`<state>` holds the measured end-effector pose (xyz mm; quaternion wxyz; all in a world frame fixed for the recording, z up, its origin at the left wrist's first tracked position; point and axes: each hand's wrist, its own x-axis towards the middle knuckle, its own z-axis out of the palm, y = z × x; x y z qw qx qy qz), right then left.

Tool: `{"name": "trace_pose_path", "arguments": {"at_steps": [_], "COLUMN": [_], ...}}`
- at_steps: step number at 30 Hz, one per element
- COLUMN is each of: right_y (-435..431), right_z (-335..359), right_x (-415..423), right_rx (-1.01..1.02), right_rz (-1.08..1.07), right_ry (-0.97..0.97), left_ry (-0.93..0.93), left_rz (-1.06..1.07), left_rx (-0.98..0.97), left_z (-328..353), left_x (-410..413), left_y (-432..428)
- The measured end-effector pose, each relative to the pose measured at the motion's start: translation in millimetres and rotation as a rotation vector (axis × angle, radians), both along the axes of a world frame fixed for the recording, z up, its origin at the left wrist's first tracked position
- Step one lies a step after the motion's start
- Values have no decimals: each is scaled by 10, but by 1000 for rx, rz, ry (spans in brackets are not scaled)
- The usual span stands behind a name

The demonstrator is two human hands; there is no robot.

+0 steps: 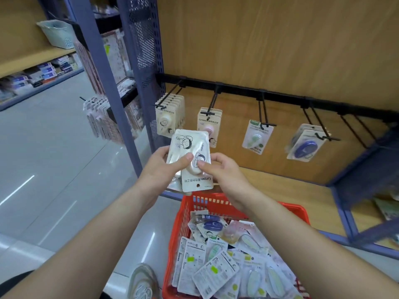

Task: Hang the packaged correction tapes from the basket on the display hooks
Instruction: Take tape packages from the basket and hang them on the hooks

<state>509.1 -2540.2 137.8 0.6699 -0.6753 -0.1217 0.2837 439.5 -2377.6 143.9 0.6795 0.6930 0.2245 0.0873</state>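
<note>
White packs [185, 143]: my left hand [159, 167] grips the stack, right hand [224, 175] pinches the front one. Hang-hole [198, 185] sits low; I'd flip it before threading left hook [169, 94].

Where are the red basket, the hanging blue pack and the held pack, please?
red basket [181, 225]: head view, left wall.
hanging blue pack [305, 146]: head view, blue tape case.
held pack [197, 182]: head view, lower card edge.

Red basket [185, 214]; white held packets [190, 156]; black hooks [264, 111]; tan wood-grain backboard [280, 39].
</note>
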Motion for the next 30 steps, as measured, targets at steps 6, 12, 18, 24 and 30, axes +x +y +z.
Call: {"name": "trace_pose_path", "arguments": {"at_steps": [6,12,18,24,30], "right_y": [-267,-456,-320,108,529], "right_z": [59,-5,30,33,-47], "right_x": [114,351,394,332,141], "right_rx": [103,-4,-30,79,221], "right_rz": [-29,-87,51,-173,-157], "right_ry": [10,-40,-66,-42,103], "left_ry": [-3,-13,-2,-25,-87], "left_rz": [-80,66,-37,37,264], "left_rx": [-13,17,71,35,59], "left_z": [-18,4,-26,-66,-106], "left_x": [17,-19,-117,-155,-216], "left_y": [6,217,190,241,440]}}
